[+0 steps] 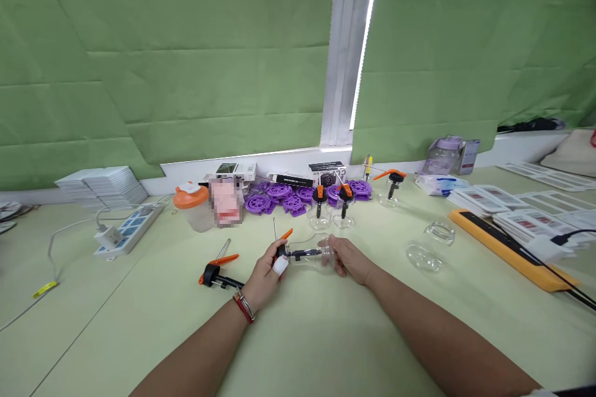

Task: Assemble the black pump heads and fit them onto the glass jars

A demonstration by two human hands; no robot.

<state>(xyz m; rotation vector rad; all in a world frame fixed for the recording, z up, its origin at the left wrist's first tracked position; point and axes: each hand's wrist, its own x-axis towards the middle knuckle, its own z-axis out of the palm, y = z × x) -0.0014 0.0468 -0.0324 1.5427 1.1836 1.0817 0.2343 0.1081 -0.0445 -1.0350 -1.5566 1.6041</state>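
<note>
My right hand (350, 259) is closed around the wide end of a clear bottle (307, 254) lying sideways above the table. At its narrow end my left hand (265, 276) grips a black lid with an orange lever (282, 245). The lid's black stem runs inside the bottle. Something white covers a left fingertip or thumb. Left of my hands lies another black lid with an orange lever and stem (215, 274). Beyond them stand two clear bottles with such lids (320, 198), and a third bottle (393, 186) is farther right. Two clear bottles (424, 257) lie near my right forearm.
Purple plastic parts (282, 193) and small boxes (237, 170) line the wall. An orange-lidded cup (193, 205) and a power strip (133, 229) stand left. On the right are a yellow-orange bar (507, 251), stacked cards (526, 217) and a purple-lidded jug (442, 155).
</note>
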